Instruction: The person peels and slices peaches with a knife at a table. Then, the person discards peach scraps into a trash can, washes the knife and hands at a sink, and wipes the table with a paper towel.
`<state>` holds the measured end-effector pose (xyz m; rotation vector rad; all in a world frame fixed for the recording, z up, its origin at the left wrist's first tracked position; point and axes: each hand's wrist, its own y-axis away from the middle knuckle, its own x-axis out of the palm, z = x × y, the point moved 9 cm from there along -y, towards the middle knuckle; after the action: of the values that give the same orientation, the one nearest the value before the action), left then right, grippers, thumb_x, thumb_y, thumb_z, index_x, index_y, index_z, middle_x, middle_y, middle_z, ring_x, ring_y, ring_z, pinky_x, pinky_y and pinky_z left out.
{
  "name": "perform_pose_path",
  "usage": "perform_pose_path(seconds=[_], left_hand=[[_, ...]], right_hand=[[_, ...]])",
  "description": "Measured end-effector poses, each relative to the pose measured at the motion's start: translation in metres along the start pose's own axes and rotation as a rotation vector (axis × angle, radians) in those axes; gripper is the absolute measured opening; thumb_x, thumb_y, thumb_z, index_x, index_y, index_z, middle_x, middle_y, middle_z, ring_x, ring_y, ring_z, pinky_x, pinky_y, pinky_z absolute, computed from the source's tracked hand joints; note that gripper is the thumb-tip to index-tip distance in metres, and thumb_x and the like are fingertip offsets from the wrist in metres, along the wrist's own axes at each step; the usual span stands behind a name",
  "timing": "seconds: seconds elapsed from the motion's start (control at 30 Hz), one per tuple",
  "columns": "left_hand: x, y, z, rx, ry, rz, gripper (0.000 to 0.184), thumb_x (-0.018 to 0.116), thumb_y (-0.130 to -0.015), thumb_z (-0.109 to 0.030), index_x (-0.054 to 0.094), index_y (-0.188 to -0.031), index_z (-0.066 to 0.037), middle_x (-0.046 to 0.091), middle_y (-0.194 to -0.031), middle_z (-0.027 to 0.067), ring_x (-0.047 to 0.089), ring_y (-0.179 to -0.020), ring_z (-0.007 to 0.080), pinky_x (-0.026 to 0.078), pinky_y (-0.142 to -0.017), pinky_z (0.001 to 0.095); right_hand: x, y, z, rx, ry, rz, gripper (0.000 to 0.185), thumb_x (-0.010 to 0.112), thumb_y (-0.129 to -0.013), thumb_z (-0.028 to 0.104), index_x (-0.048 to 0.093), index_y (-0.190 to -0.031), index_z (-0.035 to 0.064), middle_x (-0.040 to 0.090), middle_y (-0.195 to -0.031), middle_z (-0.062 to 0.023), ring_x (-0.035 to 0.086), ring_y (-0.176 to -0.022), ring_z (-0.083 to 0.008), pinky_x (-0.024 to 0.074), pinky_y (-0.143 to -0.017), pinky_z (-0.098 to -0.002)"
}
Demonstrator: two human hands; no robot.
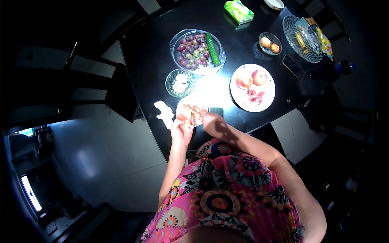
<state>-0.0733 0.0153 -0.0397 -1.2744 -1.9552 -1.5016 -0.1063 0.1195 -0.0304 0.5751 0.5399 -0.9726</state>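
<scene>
By the left hand (182, 133), a reddish food piece (185, 115) is grasped over a white dish (192, 98). The right hand (212, 122) is curled beside it; whether anything is gripped cannot be told. Beyond, grapes (196, 52) and a cucumber (212, 49) are borne by a clear platter (221, 54).

No legible lettering, brands or numbers, the markings on the green packet (239, 13) and yellow bag (325, 44) too blurred.
</scene>
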Motion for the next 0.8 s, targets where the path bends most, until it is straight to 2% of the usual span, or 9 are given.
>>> perform_pose_path(seconds=[0.03,0.13,0.17,0.23,0.33,0.43,0.53,0.63,0.8], left_hand=[[-0.006,-0.003,-0.001,-0.013,0.022,-0.03,0.025,0.045,-0.069,-0.005,0.047,-0.094,-0.006,0.054,-0.097,0.0136,0.054,-0.086,0.0258,0.048,-0.073,0.0342],[-0.007,-0.004,-0.005,0.009,0.035,-0.093,0.019,0.047,-0.075,-0.01,0.047,-0.094,-0.007,0.054,-0.098,0.0133,0.053,-0.088,0.0263,0.048,-0.074,0.0346],[-0.016,-0.007,-0.004,-0.013,0.018,-0.107,0.014,0.047,-0.08,-0.013,0.048,-0.092,-0.007,0.053,-0.1,0.0133,0.052,-0.09,0.0273,0.047,-0.075,0.0354],[-0.021,-0.006,-0.003,-0.021,0.068,-0.219,0.014,0.044,-0.081,-0.013,0.048,-0.092,-0.006,0.053,-0.101,0.0136,0.052,-0.092,0.028,0.047,-0.077,0.0367],[-0.025,-0.009,0.0,-0.057,0.187,-0.231,0.017,0.042,-0.082,-0.014,0.046,-0.093,-0.002,0.05,-0.104,0.0175,0.049,-0.096,0.032,0.044,-0.083,0.0412],[-0.025,-0.014,0.005,-0.101,0.331,-0.21,0.023,0.041,-0.08,-0.014,0.046,-0.095,0.002,0.048,-0.108,0.0221,0.048,-0.097,0.0358,0.043,-0.086,0.0434],[-0.01,-0.008,0.004,-0.122,0.307,-0.212,0.027,0.04,-0.081,-0.015,0.045,-0.1,0.003,0.048,-0.109,0.0222,0.049,-0.096,0.0354,0.044,-0.085,0.0423],[-0.012,-0.011,0.003,-0.122,0.272,-0.191,0.029,0.038,-0.083,-0.018,0.043,-0.102,0.003,0.048,-0.109,0.0218,0.05,-0.095,0.0348,0.045,-0.083,0.0416],[-0.024,-0.017,-0.004,-0.004,0.059,-0.171,0.031,0.033,-0.088,-0.022,0.041,-0.103,0.004,0.049,-0.105,0.0198,0.054,-0.091,0.0306,0.048,-0.082,0.0374]], right_hand=[[-0.005,0.002,0.003,0.025,-0.04,0.006,0.022,0.044,-0.084,0.018,0.047,-0.09,-0.0033,0.055,-0.065,-0.0244,0.055,-0.06,-0.04,0.0458,-0.055,-0.0418],[-0.019,0.007,0.018,-0.008,-0.083,-0.025,0.021,0.047,-0.083,0.017,0.046,-0.089,-0.0036,0.054,-0.064,-0.0246,0.055,-0.062,-0.0396,0.0451,-0.054,-0.0419],[-0.018,0.008,0.021,-0.04,-0.085,-0.022,0.023,0.048,-0.083,0.019,0.046,-0.09,-0.0033,0.055,-0.065,-0.0231,0.056,-0.061,-0.0379,0.0452,-0.053,-0.0412],[-0.017,0.013,0.025,-0.102,-0.087,-0.016,0.026,0.05,-0.082,0.022,0.047,-0.091,-0.0025,0.057,-0.068,-0.0201,0.056,-0.059,-0.0345,0.0455,-0.052,-0.0397],[-0.025,0.022,0.041,-0.312,0.0,-0.157,0.028,0.049,-0.083,0.024,0.047,-0.092,-0.0021,0.058,-0.069,-0.0197,0.057,-0.058,-0.0347,0.0459,-0.051,-0.0394],[-0.024,0.025,0.046,-0.309,0.042,-0.106,0.027,0.047,-0.084,0.024,0.046,-0.092,-0.0016,0.058,-0.07,-0.019,0.058,-0.059,-0.0332,0.0467,-0.05,-0.0377],[-0.019,0.025,0.046,-0.289,0.07,-0.03,0.026,0.046,-0.084,0.024,0.047,-0.092,-0.0012,0.058,-0.069,-0.0183,0.06,-0.06,-0.0318,0.0473,-0.049,-0.0372],[-0.02,0.026,0.046,-0.283,0.13,-0.061,0.025,0.046,-0.084,0.023,0.047,-0.091,-0.001,0.058,-0.068,-0.0183,0.06,-0.057,-0.031,0.0474,-0.047,-0.0367],[-0.021,0.026,0.05,-0.297,0.171,-0.086,0.022,0.045,-0.085,0.021,0.047,-0.088,-0.0006,0.057,-0.067,-0.0176,0.06,-0.053,-0.0288,0.0468,-0.042,-0.0344]])
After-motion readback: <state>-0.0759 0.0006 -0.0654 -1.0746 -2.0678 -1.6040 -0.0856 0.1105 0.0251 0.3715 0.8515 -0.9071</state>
